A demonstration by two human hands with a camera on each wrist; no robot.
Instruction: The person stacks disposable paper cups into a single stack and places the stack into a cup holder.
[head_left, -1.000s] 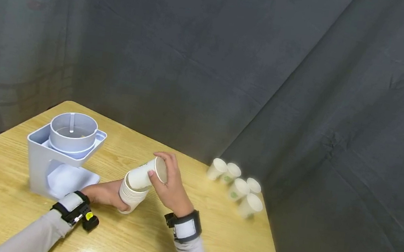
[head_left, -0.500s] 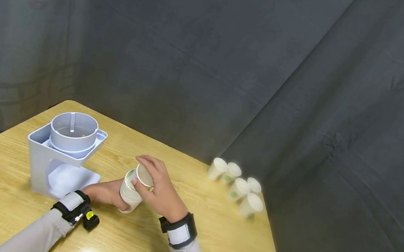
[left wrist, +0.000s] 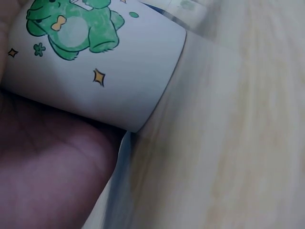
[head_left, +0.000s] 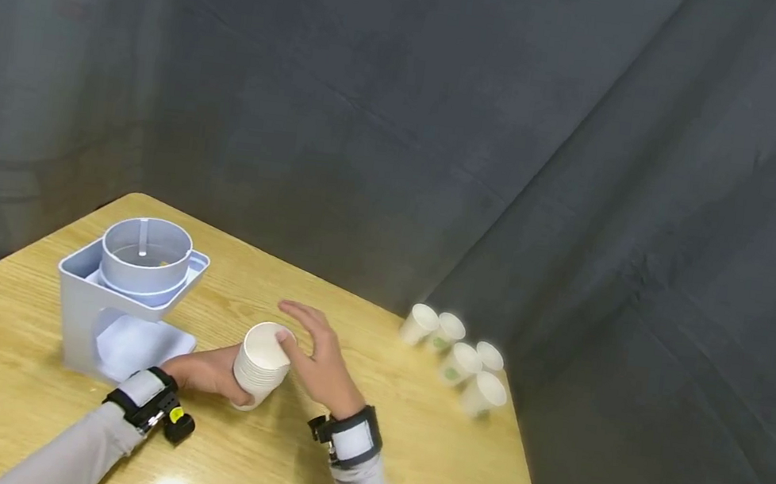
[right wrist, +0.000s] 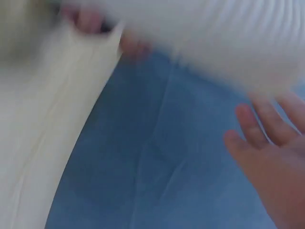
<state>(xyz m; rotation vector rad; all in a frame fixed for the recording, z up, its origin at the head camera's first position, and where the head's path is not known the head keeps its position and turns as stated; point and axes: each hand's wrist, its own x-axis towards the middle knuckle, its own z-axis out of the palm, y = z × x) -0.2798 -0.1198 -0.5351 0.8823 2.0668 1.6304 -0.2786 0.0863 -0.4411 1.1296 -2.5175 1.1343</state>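
A nested stack of white paper cups (head_left: 261,378) leans slightly over the table, mouths up. My left hand (head_left: 209,373) grips it low down, thumb at the front. Close up in the left wrist view, the lowest cup (left wrist: 90,71) carries a green cartoon animal and small stars, with my palm beside it. My right hand (head_left: 327,367) is just right of the stack's top, fingers stretched out and spread. Its thumb overlaps the top rim in the head view. In the right wrist view these fingers (right wrist: 271,124) extend beside the blurred stack, holding nothing.
At the left stands a pale blue-grey dispenser-like stand (head_left: 81,311) with a round tub (head_left: 143,270) on top. Several loose paper cups (head_left: 464,362) stand near the table's right edge. Dark cloth (head_left: 386,130) hangs behind the wooden table (head_left: 247,469).
My right hand has lowered a single cup into the stack's top and let go of it, its fingers spreading apart. My left hand has kept its grip on the stack.
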